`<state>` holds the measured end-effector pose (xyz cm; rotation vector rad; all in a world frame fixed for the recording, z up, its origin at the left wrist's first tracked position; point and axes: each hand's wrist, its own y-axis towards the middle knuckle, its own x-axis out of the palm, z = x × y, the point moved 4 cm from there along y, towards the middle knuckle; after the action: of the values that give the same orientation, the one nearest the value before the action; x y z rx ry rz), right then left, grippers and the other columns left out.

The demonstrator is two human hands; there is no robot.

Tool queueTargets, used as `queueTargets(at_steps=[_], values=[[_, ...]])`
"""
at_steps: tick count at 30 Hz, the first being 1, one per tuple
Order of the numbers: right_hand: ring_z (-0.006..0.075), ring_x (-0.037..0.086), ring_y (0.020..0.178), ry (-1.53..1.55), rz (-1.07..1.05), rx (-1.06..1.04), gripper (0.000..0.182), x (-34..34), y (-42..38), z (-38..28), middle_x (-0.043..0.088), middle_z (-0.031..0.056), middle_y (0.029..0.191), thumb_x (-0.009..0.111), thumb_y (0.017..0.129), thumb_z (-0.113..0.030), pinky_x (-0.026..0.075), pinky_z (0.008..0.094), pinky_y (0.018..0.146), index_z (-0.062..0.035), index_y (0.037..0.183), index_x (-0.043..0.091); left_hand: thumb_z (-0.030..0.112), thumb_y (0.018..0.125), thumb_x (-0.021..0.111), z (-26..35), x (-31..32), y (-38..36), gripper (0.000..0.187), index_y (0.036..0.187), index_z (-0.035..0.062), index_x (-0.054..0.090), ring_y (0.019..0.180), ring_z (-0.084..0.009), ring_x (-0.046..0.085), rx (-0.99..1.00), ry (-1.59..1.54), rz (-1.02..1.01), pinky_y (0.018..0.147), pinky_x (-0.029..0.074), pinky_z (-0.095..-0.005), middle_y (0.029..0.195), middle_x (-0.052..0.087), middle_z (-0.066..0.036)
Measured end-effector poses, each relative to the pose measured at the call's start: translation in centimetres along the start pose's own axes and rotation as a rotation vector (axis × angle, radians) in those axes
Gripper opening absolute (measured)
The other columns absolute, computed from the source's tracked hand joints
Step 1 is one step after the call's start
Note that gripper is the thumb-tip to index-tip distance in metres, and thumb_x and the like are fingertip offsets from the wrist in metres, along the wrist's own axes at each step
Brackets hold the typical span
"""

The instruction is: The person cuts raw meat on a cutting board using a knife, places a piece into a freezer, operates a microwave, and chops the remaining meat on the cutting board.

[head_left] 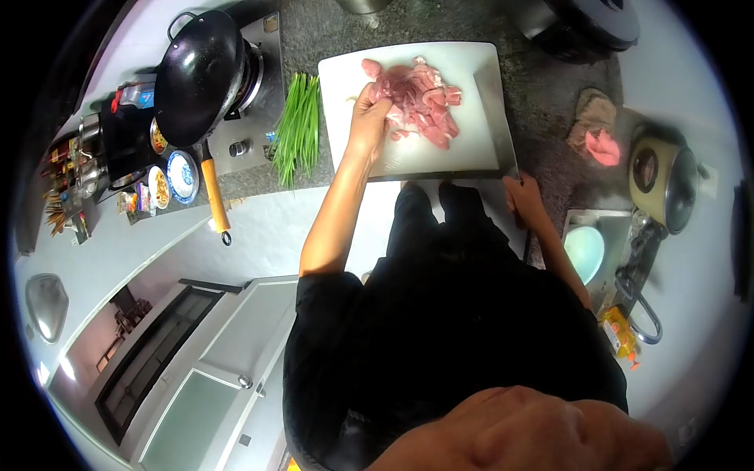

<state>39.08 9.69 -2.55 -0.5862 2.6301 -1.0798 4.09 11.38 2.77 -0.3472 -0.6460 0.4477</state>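
Note:
My left hand (371, 118) is on the left side of a pile of sliced raw meat (428, 106), its fingers pinched on some of the meat. The pile lies on a white cutting board (471, 149) at the counter's front edge. My right hand (525, 196) is closed at the board's near right corner, around what looks like the handle of a knife. A grey, blade-like shape (496, 133) runs up the board's right side from that hand; its outline is hard to make out. Left of the board lies a bunch of long green chives (300, 125).
A black wok (196, 74) with a wooden handle (212, 188) sits on the gas stove (263, 149). A blue-and-white plate (182, 177) and small bowls stand further left. At right are cloths (597, 125) and a sink holding a pale green bowl (585, 251).

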Motion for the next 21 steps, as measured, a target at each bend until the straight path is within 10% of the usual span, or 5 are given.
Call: queueTargets(at_steps=[5, 9, 21], values=[[0.0071, 0.042, 0.043, 0.07, 0.024, 0.098, 0.019, 1.2, 0.1, 0.4, 0.047, -0.0012, 0.058, 0.06, 0.092, -0.021, 0.035, 0.0257, 0.04, -0.0038, 0.086, 0.055, 0.007, 0.087, 0.057, 8.1, 8.1, -7.5, 0.02, 0.106, 0.004, 0.05, 0.083, -0.0197, 0.059, 0.237, 0.037, -0.465, 0.074, 0.057, -0.035, 0.096, 0.053, -0.013], [0.0061, 0.042, 0.043, 0.012, 0.088, 0.137, 0.018, 0.4, 1.4, 4.5, 0.046, -0.0018, 0.057, 0.059, 0.092, -0.021, 0.034, 0.0251, 0.039, -0.0043, 0.087, 0.056, 0.023, 0.091, 0.066, 11.7, 13.2, -10.5, 0.025, 0.098, 0.0021, 0.055, 0.065, -0.0114, 0.056, 0.714, 0.153, -0.768, 0.049, 0.049, -0.0203, 0.097, 0.053, -0.017], [0.0056, 0.043, 0.046, -0.072, 0.137, 0.179, 0.02, 2.1, -0.3, 0.6, 0.046, -0.0023, 0.06, 0.06, 0.092, -0.024, 0.035, 0.0245, 0.04, -0.0049, 0.097, 0.057, 0.029, 0.09, 0.069, 14.1, 14.1, -12.8, 0.029, 0.088, 0.0017, 0.061, 0.064, -0.011, 0.053, 0.633, 0.028, -0.72, 0.047, 0.05, -0.0195, 0.094, 0.052, -0.019]])
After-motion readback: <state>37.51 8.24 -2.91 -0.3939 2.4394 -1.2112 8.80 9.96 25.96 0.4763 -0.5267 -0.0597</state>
